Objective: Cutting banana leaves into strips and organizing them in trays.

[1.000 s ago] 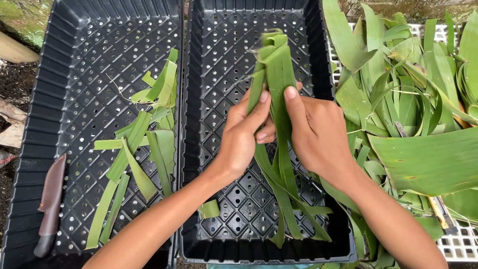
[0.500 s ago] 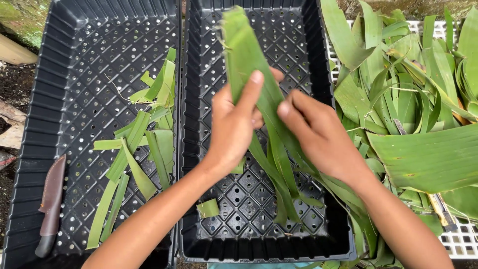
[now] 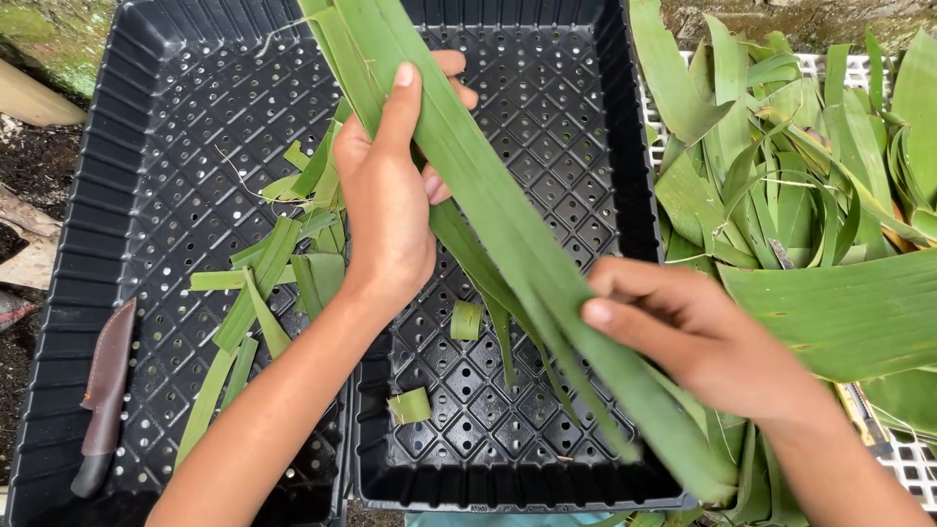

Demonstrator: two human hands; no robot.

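A bundle of long green leaves [image 3: 508, 234] stretches diagonally over the right black perforated tray [image 3: 576, 146]. My left hand [image 3: 390, 185] grips the bundle near its upper end, forefinger laid along it. My right hand [image 3: 693, 332] pinches the bundle lower down, near the tray's right wall. Two small cut leaf pieces [image 3: 467, 319] lie on the tray floor below the bundle.
The left black tray [image 3: 127, 146] holds several cut leaf strips [image 3: 259, 283]. A knife in a brown sheath [image 3: 105, 390] lies at that tray's left edge. A heap of whole green leaves [image 3: 810, 195] rests on a white grid at the right.
The bundle has been straightened and stretched out diagonally. My left hand slid up toward its far end and my right hand moved down and to the right along it.
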